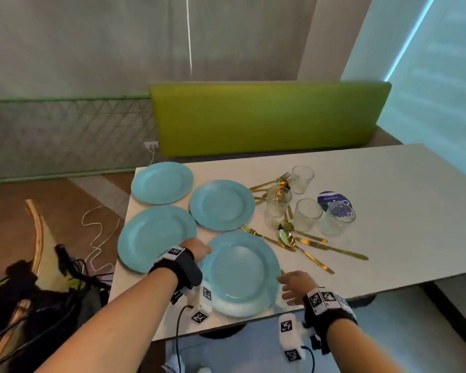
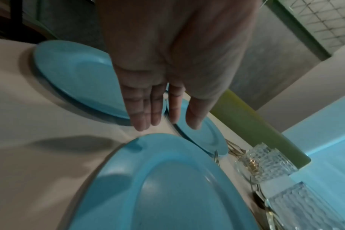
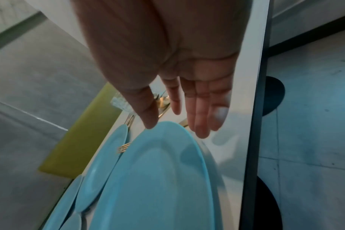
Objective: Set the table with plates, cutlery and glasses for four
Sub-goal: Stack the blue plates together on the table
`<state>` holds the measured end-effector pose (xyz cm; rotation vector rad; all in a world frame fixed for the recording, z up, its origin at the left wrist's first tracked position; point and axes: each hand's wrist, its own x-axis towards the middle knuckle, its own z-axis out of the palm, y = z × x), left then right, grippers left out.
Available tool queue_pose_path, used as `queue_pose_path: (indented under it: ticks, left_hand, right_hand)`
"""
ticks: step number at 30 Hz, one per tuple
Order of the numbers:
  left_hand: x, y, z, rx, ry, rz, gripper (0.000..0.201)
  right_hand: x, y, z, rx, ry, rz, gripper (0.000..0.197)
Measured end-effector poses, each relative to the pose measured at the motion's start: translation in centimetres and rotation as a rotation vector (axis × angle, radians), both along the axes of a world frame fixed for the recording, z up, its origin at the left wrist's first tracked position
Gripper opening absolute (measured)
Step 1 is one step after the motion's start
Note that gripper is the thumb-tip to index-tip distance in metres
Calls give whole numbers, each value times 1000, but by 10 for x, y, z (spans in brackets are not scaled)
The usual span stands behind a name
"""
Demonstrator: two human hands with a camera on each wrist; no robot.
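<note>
left hand (image 1: 198, 249): fingers straight, empty, beside nearest plate (image 1: 242, 273) | right hand (image 1: 293, 288): spread, empty, opposite rim | plate lay flat near surface (image 1: 388, 211) edge | risk: shove could tip it off or into cutlery (image 1: 301, 244)

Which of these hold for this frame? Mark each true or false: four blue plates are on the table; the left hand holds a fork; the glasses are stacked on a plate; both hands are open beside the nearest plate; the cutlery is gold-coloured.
1. Four blue plates lie on the table. True.
2. The left hand holds a fork. False: it holds nothing, its fingers straight by the rim of the nearest plate.
3. The glasses are stacked on a plate. False: they stand on the table among the cutlery.
4. Both hands are open beside the nearest plate, the right hand at its right. True.
5. The cutlery is gold-coloured. True.
</note>
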<state>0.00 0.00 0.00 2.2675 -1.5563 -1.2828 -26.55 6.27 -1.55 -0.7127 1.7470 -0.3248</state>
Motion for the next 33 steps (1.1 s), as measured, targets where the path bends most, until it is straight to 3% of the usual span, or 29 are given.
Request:
queue_pose_path:
  ticks: [8,13,16,18,20,22,24,27,33]
  left_hand:
    - [-6,-25,-23,123,-171,-130,56]
    - [-5,-31,-31,148,-136,-117,63]
    - [-2,-35,-30,173,-62,-103,57]
    - [-2,-40,-24,144,77,-67,47]
    - [-2,-47,-13,84,335,15,36]
    - [2,-55,7,50,532,99,10]
    - [7,-64,28,21,619,161,19]
    - [18,-76,55,-14,808,216,10]
    - [39,-97,92,-118,1068,448,44]
  right_hand:
    - [7,-11,-21,52,-1,-154,17]
    - [8,-7,-19,10,-60,-185,18]
    - [7,-6,-8,-67,-82,-177,20]
    - [7,-9,7,-126,-145,-208,19]
    - [7,-17,27,-197,-209,-229,20]
    - [9,-31,49,-280,-243,-246,22]
    - [12,-48,71,-359,-267,-244,24]
    - [26,-78,98,-484,-291,-244,27]
    - [64,-127,128,-565,-357,-376,38]
